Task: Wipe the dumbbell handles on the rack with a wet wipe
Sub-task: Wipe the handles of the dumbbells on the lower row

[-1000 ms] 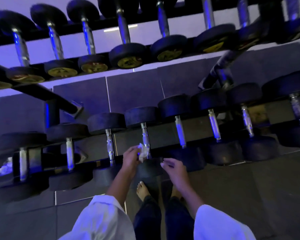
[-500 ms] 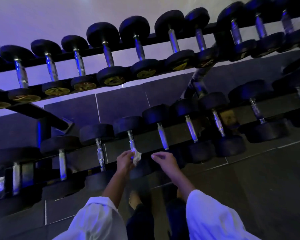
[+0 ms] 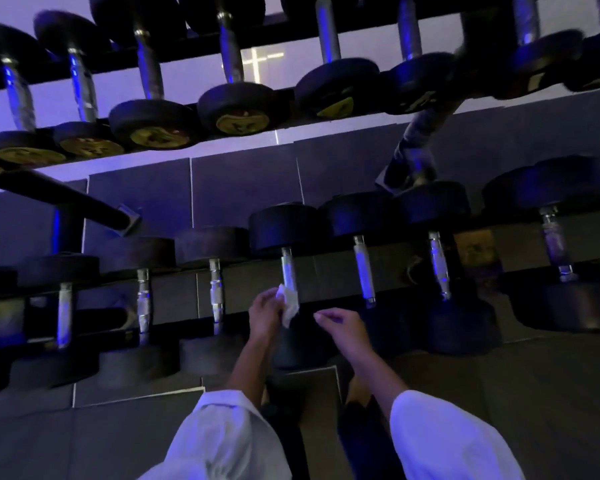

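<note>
Head view: your left hand (image 3: 267,311) pinches the wipe (image 3: 289,304) low on the handle (image 3: 288,271); your right hand (image 3: 343,325) hangs loose, empty. Stopping there may leave the upper handle unwiped.

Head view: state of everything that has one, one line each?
left hand: grips the wet wipe.
wet wipe: crumpled, against the dumbbell handle's lower end.
dumbbell handle: racked on the lower row, wipe on it.
right hand: loosely curled, holds nothing, touches nothing.
upper-row dumbbells: racked, untouched.
</note>
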Action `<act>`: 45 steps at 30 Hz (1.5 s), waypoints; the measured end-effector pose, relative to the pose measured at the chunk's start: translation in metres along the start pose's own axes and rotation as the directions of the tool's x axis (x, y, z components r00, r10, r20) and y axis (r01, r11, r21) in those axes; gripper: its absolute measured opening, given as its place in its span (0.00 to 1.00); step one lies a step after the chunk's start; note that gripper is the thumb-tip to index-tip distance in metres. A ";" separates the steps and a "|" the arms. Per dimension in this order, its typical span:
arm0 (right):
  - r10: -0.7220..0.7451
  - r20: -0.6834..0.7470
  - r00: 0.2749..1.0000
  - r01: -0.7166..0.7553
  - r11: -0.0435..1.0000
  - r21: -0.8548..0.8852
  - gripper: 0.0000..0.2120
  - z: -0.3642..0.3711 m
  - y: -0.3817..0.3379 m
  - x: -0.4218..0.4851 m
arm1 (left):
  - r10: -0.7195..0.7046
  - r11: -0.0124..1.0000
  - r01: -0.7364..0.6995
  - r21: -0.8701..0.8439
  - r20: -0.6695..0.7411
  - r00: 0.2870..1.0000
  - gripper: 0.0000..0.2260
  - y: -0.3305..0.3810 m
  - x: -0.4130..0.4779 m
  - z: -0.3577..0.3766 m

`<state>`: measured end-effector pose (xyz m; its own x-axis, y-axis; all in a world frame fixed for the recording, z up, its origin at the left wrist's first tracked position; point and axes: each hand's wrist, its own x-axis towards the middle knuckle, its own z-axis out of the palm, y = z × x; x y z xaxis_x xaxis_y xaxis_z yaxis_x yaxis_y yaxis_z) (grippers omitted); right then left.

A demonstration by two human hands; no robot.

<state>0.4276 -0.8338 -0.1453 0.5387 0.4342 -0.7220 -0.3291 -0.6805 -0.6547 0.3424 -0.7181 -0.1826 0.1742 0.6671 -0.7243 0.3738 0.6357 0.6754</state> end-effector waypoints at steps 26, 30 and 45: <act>-0.003 0.024 1.000 0.005 0.999 -0.052 0.35 0.021 0.051 0.046 | 0.561 0.113 -0.774 0.623 0.604 0.567 0.13 -0.014 0.072 0.003; 0.010 0.020 1.000 -0.009 1.000 -0.026 0.34 0.022 0.052 0.047 | 0.521 0.254 -0.821 0.511 0.643 0.562 0.08 -0.011 0.080 -0.006; 0.025 0.009 1.000 -0.025 0.999 0.024 0.34 0.022 0.058 0.052 | 0.180 0.965 -0.182 0.187 0.025 0.983 0.11 0.005 0.095 0.015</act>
<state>0.4192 -0.8378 -0.2261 0.5232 0.4228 -0.7399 -0.3607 -0.6768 -0.6418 0.3744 -0.6576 -0.2503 0.2617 0.7606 -0.5941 0.4999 0.4198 0.7576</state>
